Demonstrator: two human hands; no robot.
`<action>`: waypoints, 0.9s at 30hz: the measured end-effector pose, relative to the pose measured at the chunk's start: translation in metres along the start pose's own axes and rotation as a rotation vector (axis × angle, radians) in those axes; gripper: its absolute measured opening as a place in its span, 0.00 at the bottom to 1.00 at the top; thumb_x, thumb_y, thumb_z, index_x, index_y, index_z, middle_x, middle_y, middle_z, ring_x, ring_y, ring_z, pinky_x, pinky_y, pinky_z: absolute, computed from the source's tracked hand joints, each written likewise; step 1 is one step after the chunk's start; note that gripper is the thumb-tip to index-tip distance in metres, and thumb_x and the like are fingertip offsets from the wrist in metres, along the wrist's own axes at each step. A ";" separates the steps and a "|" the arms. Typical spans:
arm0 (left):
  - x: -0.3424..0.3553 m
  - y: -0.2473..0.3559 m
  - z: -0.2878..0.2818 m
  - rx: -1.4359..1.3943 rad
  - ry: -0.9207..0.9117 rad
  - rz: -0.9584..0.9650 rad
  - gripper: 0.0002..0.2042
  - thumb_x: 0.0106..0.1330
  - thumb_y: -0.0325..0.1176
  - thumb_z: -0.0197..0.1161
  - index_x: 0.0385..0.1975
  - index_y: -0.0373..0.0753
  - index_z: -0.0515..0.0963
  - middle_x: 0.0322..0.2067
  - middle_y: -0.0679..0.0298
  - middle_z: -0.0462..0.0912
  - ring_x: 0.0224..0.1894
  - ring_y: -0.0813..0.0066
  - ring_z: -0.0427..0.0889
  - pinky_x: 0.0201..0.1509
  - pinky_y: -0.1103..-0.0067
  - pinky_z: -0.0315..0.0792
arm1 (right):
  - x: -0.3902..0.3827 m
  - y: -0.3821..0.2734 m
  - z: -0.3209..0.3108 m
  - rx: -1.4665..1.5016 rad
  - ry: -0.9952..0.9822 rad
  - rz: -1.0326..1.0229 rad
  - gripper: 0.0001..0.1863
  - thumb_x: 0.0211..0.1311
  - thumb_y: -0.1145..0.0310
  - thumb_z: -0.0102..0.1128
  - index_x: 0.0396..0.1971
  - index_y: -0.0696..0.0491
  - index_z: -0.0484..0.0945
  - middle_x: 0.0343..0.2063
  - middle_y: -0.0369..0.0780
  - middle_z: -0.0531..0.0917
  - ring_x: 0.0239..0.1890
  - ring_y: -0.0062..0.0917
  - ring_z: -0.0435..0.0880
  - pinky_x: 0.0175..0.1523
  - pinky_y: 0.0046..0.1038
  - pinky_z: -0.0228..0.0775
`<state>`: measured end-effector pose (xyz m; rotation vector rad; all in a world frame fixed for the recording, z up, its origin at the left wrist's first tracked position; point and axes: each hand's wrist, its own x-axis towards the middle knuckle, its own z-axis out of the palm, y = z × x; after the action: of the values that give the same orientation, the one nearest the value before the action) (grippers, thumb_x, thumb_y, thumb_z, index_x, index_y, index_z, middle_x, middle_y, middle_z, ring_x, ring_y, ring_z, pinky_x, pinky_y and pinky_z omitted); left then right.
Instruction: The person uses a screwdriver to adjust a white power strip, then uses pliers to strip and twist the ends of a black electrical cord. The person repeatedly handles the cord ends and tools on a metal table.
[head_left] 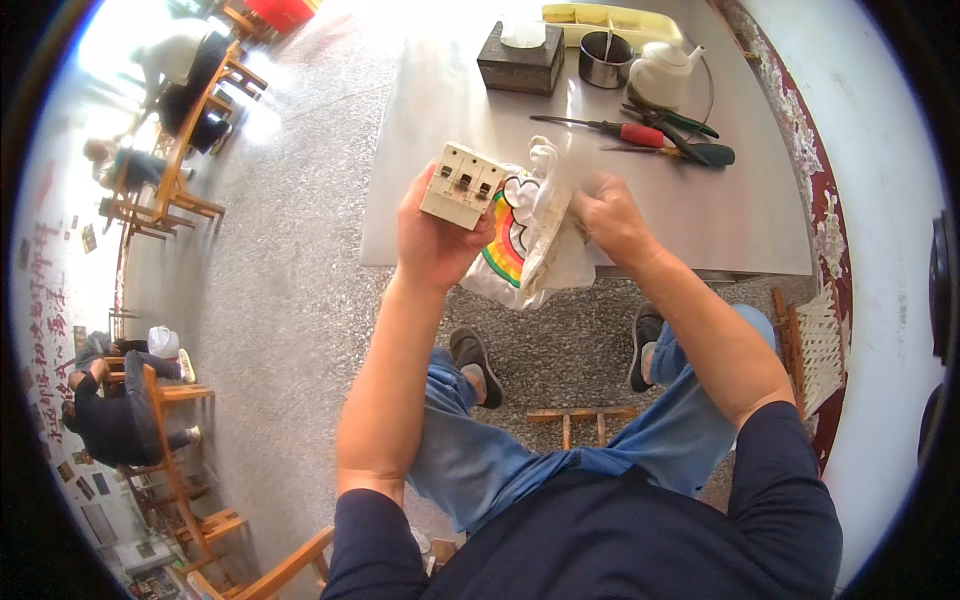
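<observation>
A cream three-pole circuit breaker [462, 186] with black toggles rests in my left hand [432, 248], the fingers wrapped round its lower side and edges. Over the table's near edge my right hand [615, 222] is closed on a bunched white cloth [550, 262] printed with a rainbow. The cloth hangs just right of the breaker and drops below the table edge. Farther back on the table lie a red-and-black screwdriver [640, 134], a second screwdriver with a dark handle [712, 154] and green-handled pliers [690, 124], partly overlapping one another.
The grey table [420, 150] also bears a dark tissue box [520, 62], a metal cup [606, 62], a white teapot [662, 76] and a yellow tray [640, 24]. A peeling wall [825, 220] borders its right. Several people sit on wooden chairs [165, 400] at left.
</observation>
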<state>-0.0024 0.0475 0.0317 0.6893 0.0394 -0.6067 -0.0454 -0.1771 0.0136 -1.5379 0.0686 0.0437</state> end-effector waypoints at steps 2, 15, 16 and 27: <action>0.000 0.001 -0.004 0.014 0.013 0.021 0.31 0.77 0.51 0.41 0.55 0.22 0.72 0.38 0.54 0.78 0.29 0.72 0.73 0.27 0.82 0.68 | -0.002 -0.006 0.001 0.023 -0.018 0.007 0.17 0.73 0.71 0.56 0.57 0.59 0.78 0.44 0.38 0.85 0.46 0.19 0.81 0.53 0.23 0.75; 0.004 -0.010 0.008 1.304 0.380 0.216 0.25 0.75 0.49 0.54 0.43 0.27 0.83 0.32 0.55 0.86 0.35 0.69 0.85 0.40 0.73 0.76 | 0.004 0.019 -0.006 -0.639 -0.135 -0.433 0.23 0.61 0.71 0.59 0.57 0.57 0.77 0.52 0.54 0.79 0.54 0.51 0.79 0.61 0.41 0.73; 0.003 -0.008 0.006 1.410 0.396 0.235 0.25 0.73 0.49 0.56 0.41 0.27 0.83 0.30 0.54 0.86 0.34 0.68 0.84 0.39 0.73 0.75 | 0.002 0.017 -0.007 -0.705 -0.107 -0.358 0.21 0.62 0.71 0.57 0.56 0.56 0.79 0.51 0.53 0.80 0.53 0.51 0.80 0.60 0.42 0.74; 0.022 -0.021 0.005 1.832 0.392 0.226 0.32 0.70 0.58 0.54 0.31 0.27 0.85 0.24 0.44 0.84 0.36 0.51 0.87 0.45 0.63 0.76 | 0.030 0.031 -0.010 -0.462 -0.117 -0.088 0.20 0.58 0.74 0.55 0.52 0.55 0.82 0.49 0.51 0.83 0.48 0.45 0.84 0.58 0.38 0.75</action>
<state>0.0038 0.0205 0.0177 2.5369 -0.2678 -0.1172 -0.0175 -0.1870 -0.0197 -1.9949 -0.1099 0.0842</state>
